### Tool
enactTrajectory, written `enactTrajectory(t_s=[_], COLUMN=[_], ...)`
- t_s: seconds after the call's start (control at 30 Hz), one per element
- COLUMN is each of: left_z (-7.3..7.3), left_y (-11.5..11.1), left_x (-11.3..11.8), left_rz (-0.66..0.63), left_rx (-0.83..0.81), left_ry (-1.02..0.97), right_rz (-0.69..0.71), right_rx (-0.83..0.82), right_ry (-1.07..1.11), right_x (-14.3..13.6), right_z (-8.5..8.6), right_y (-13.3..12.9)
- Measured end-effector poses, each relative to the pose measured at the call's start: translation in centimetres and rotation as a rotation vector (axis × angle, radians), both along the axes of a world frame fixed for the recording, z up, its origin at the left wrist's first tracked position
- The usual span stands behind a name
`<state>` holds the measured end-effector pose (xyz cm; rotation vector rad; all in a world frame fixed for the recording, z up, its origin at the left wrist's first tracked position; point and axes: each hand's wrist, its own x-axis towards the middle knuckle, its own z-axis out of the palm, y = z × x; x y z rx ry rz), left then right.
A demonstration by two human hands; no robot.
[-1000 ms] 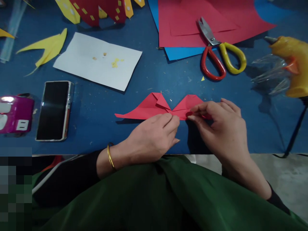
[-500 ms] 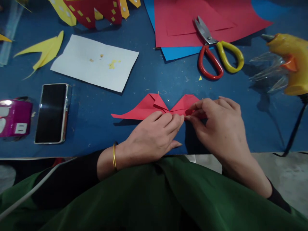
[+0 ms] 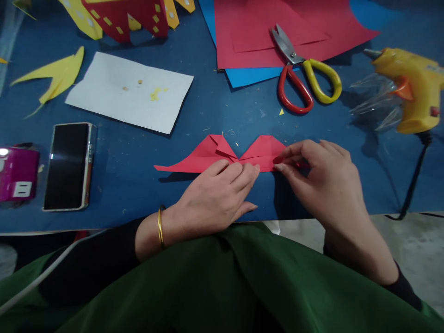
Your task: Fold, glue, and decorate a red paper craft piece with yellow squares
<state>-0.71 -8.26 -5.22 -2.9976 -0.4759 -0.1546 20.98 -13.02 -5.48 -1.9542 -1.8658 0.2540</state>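
Note:
Near the table's front edge lies a folded piece of red paper (image 3: 197,159), with two raised peaks, a notch between them and a narrow tip at the left. My left hand (image 3: 217,196) rests over its lower middle; its fingers are bent together and hold the paper down, while the thumb stands apart on the table side. My right hand (image 3: 326,180) pinches the lower edge of the right half between thumb and forefinger. The right end of the paper is mostly hidden behind these fingers.
Scissors (image 3: 294,58) lie partly on red sheets (image 3: 249,27) at the back. A yellow glue gun (image 3: 412,88) stands right, its cord over the edge. White paper (image 3: 132,108) with yellow scraps, a yellow cut-out (image 3: 64,76), a phone (image 3: 67,166) and a purple device (image 3: 21,171) lie left.
My right hand has slid rightward along the red paper's lower edge, uncovering more of its right half. My left hand stays in place on the paper. The whole view has shifted slightly.

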Motion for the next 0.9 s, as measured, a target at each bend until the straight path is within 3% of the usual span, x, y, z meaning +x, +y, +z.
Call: enactTrajectory(t_s=[0.4, 0.67, 0.9], left_z=[0.1, 0.1, 0.1], left_y=[0.0, -0.1, -0.1], left_x=[1.0, 1.4, 1.4], left_rz=[0.009, 0.011, 0.022], left_rx=[-0.016, 0.002, -0.01], left_ry=[0.026, 0.018, 0.022], right_rz=[-0.033, -0.086, -0.046], right_rx=[0.013, -0.011, -0.023], right_ry=[-0.03, 0.12, 0.099], right_x=[0.3, 1.9, 2.2], right_z=[-0.6, -0.4, -0.2], right_y=[-0.2, -0.9, -0.6])
